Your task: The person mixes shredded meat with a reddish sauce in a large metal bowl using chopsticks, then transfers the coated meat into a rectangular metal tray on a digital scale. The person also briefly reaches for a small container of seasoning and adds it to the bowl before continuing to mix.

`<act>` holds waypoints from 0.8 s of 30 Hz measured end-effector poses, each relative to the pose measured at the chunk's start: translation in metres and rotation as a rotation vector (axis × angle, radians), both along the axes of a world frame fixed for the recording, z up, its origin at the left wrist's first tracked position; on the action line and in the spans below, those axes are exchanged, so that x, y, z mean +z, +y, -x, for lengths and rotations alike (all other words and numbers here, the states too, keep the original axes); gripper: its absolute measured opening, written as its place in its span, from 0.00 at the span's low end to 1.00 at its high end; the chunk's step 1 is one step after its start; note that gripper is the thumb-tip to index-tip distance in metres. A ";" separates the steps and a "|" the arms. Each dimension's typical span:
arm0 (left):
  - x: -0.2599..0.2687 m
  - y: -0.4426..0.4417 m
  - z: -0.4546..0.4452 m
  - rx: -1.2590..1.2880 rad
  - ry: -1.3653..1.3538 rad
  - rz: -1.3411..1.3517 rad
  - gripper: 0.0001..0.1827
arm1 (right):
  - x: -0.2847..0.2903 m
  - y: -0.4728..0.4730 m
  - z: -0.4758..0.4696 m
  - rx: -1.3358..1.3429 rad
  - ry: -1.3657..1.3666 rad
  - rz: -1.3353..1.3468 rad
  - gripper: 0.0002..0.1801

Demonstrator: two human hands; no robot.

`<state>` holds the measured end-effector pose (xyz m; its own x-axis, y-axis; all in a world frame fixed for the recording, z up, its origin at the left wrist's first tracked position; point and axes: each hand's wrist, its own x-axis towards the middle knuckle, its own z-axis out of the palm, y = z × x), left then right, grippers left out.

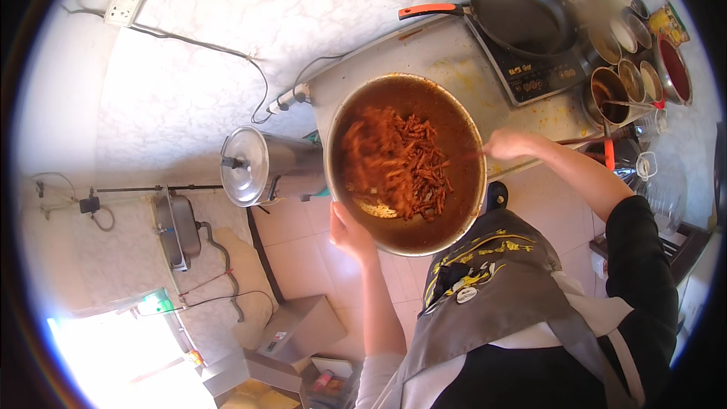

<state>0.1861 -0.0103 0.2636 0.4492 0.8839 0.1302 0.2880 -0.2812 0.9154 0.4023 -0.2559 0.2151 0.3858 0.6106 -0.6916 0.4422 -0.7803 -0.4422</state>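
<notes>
A large round metal basin (pixel 463 199) is tilted toward me in front of my apron, beside the counter's near edge. Thin reddish-brown strips of sauced food (pixel 420 165) lie inside it; those on the left are blurred by motion. Oily red-brown sauce coats the inner wall. My left hand (pixel 350 236) grips the basin's lower left rim, thumb uppermost. At the right rim, my right hand (pixel 508 144) is closed around a thin, blurred utensil (pixel 470 155) reaching into the basin. The utensil's far end cannot be made out among the food.
A stained counter (pixel 454 62) carries a black frying pan (pixel 519 14) on an induction cooker (pixel 545 82). Several bowls and a small saucepan (pixel 608 88) crowd its right end. A tall lidded metal pot (pixel 289 167) stands left, near a power strip (pixel 289 99). A wall sink (pixel 184 227) is farther left.
</notes>
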 end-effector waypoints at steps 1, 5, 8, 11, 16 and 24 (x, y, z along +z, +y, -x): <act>-0.002 0.001 0.003 0.016 0.003 0.021 0.19 | -0.008 0.001 -0.002 -0.058 -0.165 0.197 0.19; -0.010 0.007 0.010 0.052 -0.032 0.091 0.20 | -0.026 0.044 0.035 0.160 -0.176 -0.019 0.17; -0.012 0.014 0.010 0.039 -0.002 0.075 0.19 | -0.002 0.058 0.057 -0.038 0.048 0.011 0.20; -0.014 0.016 0.006 0.057 0.063 -0.011 0.19 | 0.029 0.037 0.036 0.144 0.158 -0.099 0.17; -0.008 0.007 0.000 -0.011 0.036 -0.083 0.20 | 0.028 0.038 0.015 -0.195 -0.173 0.052 0.15; 0.007 0.009 -0.021 -0.114 0.145 -0.174 0.19 | 0.036 0.040 0.014 0.065 -0.334 -0.341 0.16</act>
